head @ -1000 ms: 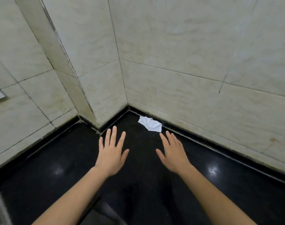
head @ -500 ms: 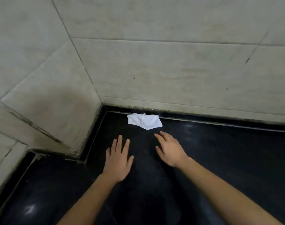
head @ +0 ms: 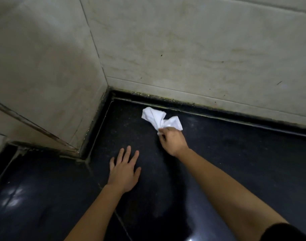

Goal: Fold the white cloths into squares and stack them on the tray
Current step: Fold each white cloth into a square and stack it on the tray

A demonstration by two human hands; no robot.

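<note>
Fingers (head: 163, 134) of the right hand (head: 173, 141) pinch the crumpled white cloth (head: 155, 117) near the corner.
The cloth sits bunched on the black bench (head: 235, 162), just beside the tiled wall (head: 183, 58); the left hand (head: 125, 171) is spread flat, holding nothing; bare bench stretches rightward.

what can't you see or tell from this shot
Head view only.
Tray: outside the frame, so its place and any stack on it are unknown.
Cloth: its near end is covered by the right hand, and it is bunched, so its full shape is unclear.
Left hand: whether it touches the dark surface cannot be told from above.
</note>
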